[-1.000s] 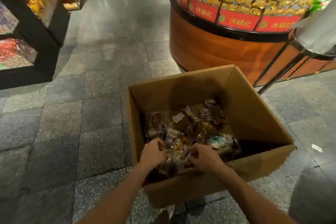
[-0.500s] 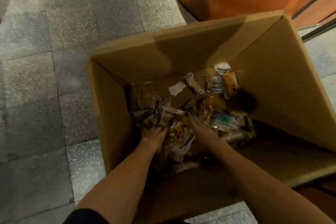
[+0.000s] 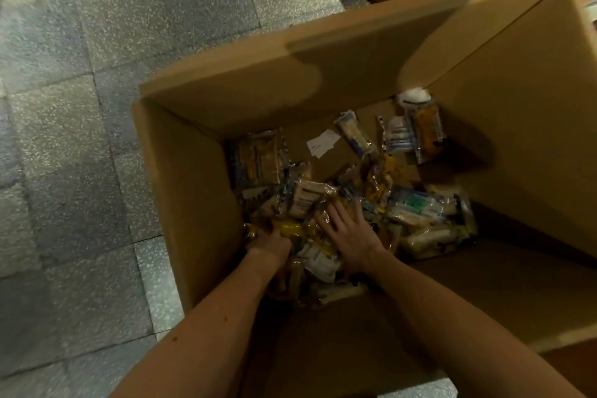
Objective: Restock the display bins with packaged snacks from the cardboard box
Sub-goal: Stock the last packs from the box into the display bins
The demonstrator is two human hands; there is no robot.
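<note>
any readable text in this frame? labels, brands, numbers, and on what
No text can be read here.
White paper slip on the floor of the cardboard box: faint marks, too blurred to read.
Snack packets: printed wrappers, too small and blurred to read.

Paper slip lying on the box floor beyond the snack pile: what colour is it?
The paper slip is white; head view shows it.

Speckled grey floor tiles (image 3: 80, 107) — dark seams, white paper slip (image 3: 323, 143)
</note>
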